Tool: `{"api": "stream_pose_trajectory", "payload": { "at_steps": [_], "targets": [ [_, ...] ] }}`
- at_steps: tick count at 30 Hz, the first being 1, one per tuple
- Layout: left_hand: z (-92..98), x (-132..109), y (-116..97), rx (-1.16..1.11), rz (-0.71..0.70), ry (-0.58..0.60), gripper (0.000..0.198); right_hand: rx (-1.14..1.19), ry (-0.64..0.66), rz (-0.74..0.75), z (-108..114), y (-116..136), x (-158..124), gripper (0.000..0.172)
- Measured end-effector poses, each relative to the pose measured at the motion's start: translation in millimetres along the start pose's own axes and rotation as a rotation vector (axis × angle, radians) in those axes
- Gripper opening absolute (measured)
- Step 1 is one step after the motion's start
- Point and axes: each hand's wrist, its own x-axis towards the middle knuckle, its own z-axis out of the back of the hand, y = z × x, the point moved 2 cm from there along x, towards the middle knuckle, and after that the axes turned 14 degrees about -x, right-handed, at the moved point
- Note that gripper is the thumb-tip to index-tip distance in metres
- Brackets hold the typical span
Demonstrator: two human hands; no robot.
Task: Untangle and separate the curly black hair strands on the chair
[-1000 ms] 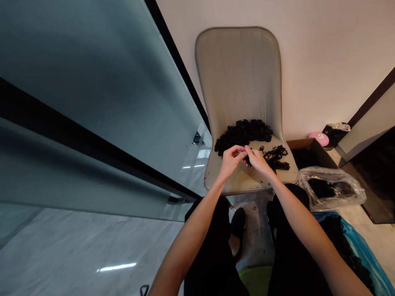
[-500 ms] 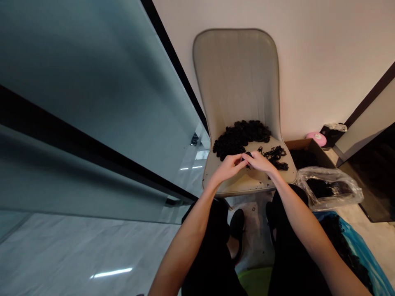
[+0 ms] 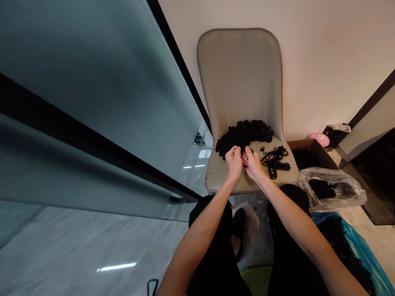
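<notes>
Beside the grey chair, a blue bag cut off by the frame, a cardboard box and a clear bag hold black material. On the chair's seat lie a partly hidden black heap and a dark tangle. In front, the left hand and right hand curl tightly, pinching a mostly covered black scrap; a pink object's label is unreadable.

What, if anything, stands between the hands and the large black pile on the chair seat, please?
Nothing visible does. The left hand and right hand are near the front edge of the pile of small black pieces on the chair seat, with no other object visible in between; whether they touch it, I cannot tell.
</notes>
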Motion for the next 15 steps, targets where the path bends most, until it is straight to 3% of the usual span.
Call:
{"api": "stream_pose_trajectory", "payload": {
  "at_steps": [3, 6, 12, 15],
  "targets": [
    [-6.3, -0.4, 10.6, -0.084, 0.043, -0.064, 0.048, -0.066, -0.065, 0.034, 5.7, -2.4, 2.8, 0.055],
    [-11.0, -0.8, 18.9, -0.192, 0.156, -0.061, 0.050, -0.216, -0.013, 0.127, 16.9, 1.1, 7.7, 0.055],
    [4.5, 11.2, 31.3, -0.482, 0.576, -0.450, 0.035, -0.717, 0.058, 0.276, 19.3, 0.6, 4.2, 0.045],
    [19.9, 27.3, 24.3, -0.577, 0.653, -0.498, 0.030, -0.877, 0.139, 0.321, 16.5, 0.0, -1.7, 0.046]
  ]
}}
